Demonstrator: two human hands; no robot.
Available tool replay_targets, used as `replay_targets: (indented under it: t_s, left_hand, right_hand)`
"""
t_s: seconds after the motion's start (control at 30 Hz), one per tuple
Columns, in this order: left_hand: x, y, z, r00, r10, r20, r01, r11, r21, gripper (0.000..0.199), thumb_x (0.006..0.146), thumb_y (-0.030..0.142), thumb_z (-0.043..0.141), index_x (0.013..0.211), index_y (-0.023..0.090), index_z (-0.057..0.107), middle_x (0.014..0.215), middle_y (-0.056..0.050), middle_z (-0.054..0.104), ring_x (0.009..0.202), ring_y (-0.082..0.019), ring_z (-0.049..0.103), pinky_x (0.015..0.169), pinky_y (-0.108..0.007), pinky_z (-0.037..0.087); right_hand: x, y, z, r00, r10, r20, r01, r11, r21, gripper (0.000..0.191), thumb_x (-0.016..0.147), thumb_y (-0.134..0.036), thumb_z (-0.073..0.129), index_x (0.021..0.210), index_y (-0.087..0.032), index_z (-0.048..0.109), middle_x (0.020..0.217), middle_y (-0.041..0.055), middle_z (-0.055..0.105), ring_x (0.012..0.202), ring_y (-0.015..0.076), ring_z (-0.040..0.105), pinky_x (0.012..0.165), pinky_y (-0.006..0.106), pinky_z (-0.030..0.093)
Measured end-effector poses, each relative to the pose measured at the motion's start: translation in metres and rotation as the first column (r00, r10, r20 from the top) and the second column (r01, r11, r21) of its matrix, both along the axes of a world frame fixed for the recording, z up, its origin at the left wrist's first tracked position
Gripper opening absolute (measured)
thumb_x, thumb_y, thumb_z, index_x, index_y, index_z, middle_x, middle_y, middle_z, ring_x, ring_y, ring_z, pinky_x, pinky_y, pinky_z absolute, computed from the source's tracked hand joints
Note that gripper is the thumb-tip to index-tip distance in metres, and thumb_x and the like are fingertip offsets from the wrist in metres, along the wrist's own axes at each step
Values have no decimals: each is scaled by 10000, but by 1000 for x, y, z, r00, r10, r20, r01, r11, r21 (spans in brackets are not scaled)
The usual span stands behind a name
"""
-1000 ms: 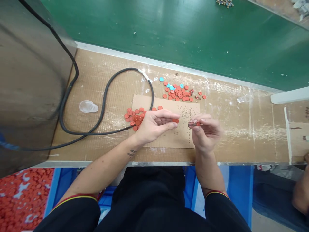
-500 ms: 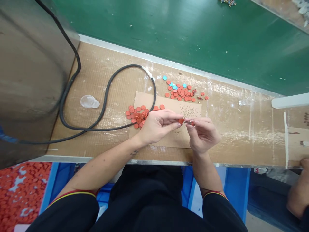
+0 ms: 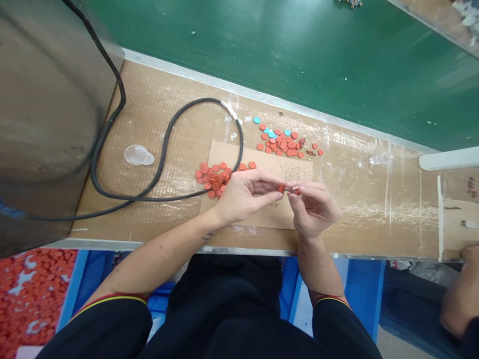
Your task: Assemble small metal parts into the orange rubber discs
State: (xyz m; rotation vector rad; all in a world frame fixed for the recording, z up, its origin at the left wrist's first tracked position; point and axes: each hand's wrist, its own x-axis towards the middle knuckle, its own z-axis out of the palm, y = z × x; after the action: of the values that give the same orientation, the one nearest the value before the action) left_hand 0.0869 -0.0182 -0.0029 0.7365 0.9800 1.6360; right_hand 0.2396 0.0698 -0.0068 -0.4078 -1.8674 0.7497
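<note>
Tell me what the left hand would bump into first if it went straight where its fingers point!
The left hand, holding a red disc, would probably first meet the small shiny piece in the right hand. Disc and piece may already touch; depth is unclear.

Even light leaves soft glare on the green panel (image 3: 292,65).

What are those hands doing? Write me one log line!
left hand: pinching red disc | right hand: pinching small shiny piece | both: above cardboard sheet
</note>
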Motion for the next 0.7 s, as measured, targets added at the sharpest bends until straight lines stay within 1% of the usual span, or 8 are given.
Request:
replay_targets:
  t_s: [0.07, 0.2, 0.43, 0.6, 0.7]
  left_hand:
    - [0, 0, 1, 1000, -1, 4, 1, 1000, -3, 292, 754, 301, 942, 960, 150, 801, 927, -76, 831, 863, -201, 819, 843, -290, 700]
    - [-1, 0, 2, 1000, -17, 3, 17, 1000, -20, 337, 718, 316, 976, 944, 150, 789, 945, -81, 830, 878, -215, 820, 877, -321, 703]
    - [-3, 0, 4, 999, -25, 19, 26, 999, -33, 367, 696, 348, 992, 927, 151, 785, 947, -81, 829, 879, -222, 822, 882, -330, 705]
    - [-2, 0, 3, 999, -33, 30, 34, 999, -37, 360, 695, 320, 993, 935, 150, 786, 964, -89, 833, 896, -226, 824, 893, -326, 704]
    - [-2, 0, 3, 999, -21, 41, 21, 1000, -20, 342, 677, 277, 1001, 917, 152, 790, 938, -77, 832, 867, -213, 823, 862, -297, 703]
  right_hand:
    - [0, 0, 0, 1000, 0, 5, 0, 1000, 8, 216, 920, -174, 776, 1093, -299, 740, 894, -5, 777, 802, 180, 808, 662, 324, 704]
    - [0, -1, 0, 1000, -6, 17, 6, 1000, 1, 195, 922, -192, 776, 1080, -301, 740, 888, -4, 779, 788, 195, 811, 641, 348, 712]
    - [-1, -1, 3, 1000, 27, 12, -27, 1000, 2, 279, 913, -129, 758, 1123, -313, 746, 917, -5, 782, 809, 195, 814, 655, 346, 720]
    - [-2, 0, 3, 1000, 27, 6, -27, 999, 21, 282, 911, -132, 765, 1125, -314, 745, 914, -10, 776, 796, 193, 814, 648, 344, 723]
    - [-2, 0, 2, 999, 47, -8, -47, 999, 24, 321, 903, -104, 769, 1152, -306, 742, 936, -3, 780, 813, 194, 819, 675, 352, 732]
